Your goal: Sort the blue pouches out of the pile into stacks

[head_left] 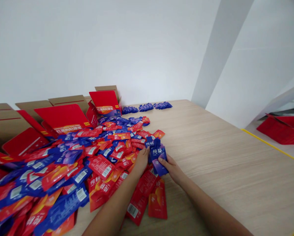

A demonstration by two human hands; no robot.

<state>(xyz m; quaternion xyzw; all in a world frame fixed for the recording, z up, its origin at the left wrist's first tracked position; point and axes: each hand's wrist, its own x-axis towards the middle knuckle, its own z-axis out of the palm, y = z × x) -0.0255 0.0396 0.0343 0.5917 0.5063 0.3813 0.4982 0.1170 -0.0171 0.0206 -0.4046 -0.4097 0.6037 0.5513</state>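
Observation:
Several blue pouches (158,157) are gathered between my two hands, over the right edge of a big heap of pouches. My right hand (172,167) is closed on the front blue pouch, thumb across its printed face. On the other side, my left hand (141,160) grips a blue pouch (149,142) just behind it; its fingertips are partly hidden. Red pouches (157,200) lie on the table beneath my hands. To the left spreads the mixed heap of red and blue pouches, among them a red pouch (101,166) with its barcode side up.
Open red cartons (105,103) stand along the back left, flaps raised, with another carton (63,119) nearer. Three blue pouch stacks (146,107) lie along the table's (211,157) back edge. A red box (282,129) sits beyond the right edge, past a yellow line (272,146).

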